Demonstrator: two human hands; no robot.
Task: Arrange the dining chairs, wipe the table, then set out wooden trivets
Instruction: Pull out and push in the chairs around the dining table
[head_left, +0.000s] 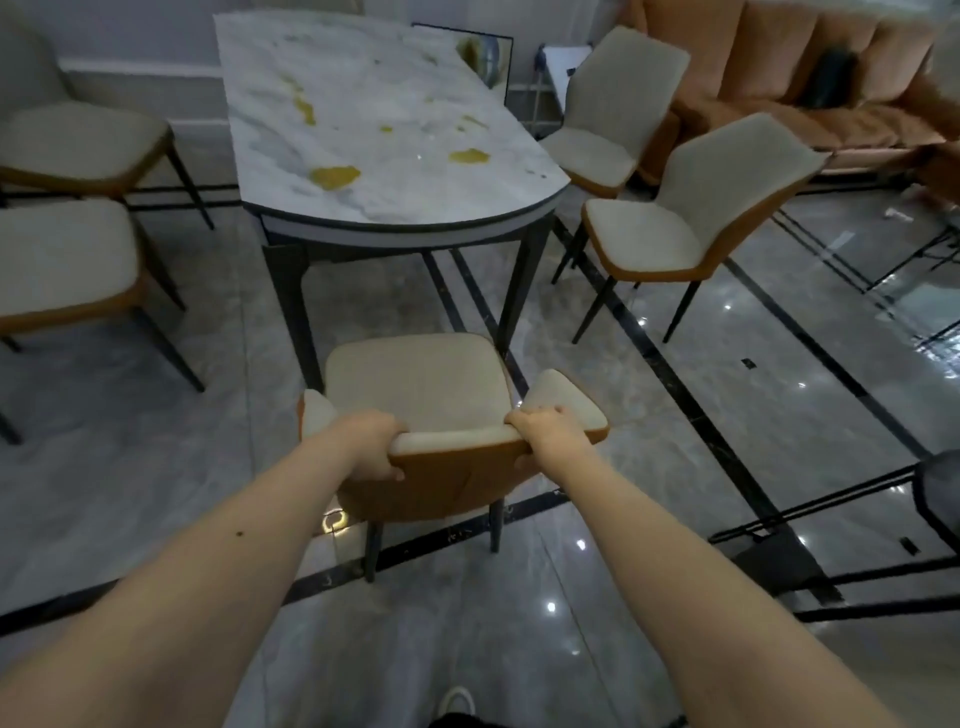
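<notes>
A dining chair with a cream seat and orange back stands in front of me, facing the rounded near end of the marble table. My left hand grips the top of its backrest on the left. My right hand grips the same backrest on the right, fingers curled over the rim. The tabletop is white marble with yellow patches. Two more chairs stand to the right of the table, turned away from it at angles, and two others stand to the left. No trivets or cloth are in view.
An orange sofa runs along the back right. A dark metal frame lies on the glossy grey tile floor at the right. A framed panel leans behind the table. My shoe shows at the bottom edge.
</notes>
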